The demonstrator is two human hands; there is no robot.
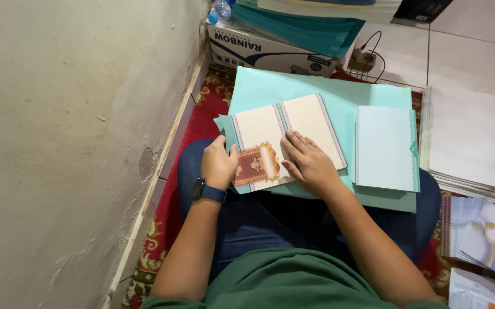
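We find a cream card [284, 134] lying opened out on a large sheet of pale green paper [339, 94] across the lap, its two panels flat on either side of a centre crease. Our left hand [219, 166] pinches the lower left edge, thumb on top, fingers closed underneath, just beside a red and gold ornament printed there. Our right hand [310, 163] presses flat on the centre fold, fingers spread and gripping nothing. A stack of pale green cards [386, 147] lies just to the right, which we judge finished; loose white sheets [476, 143] lie further right on the floor.
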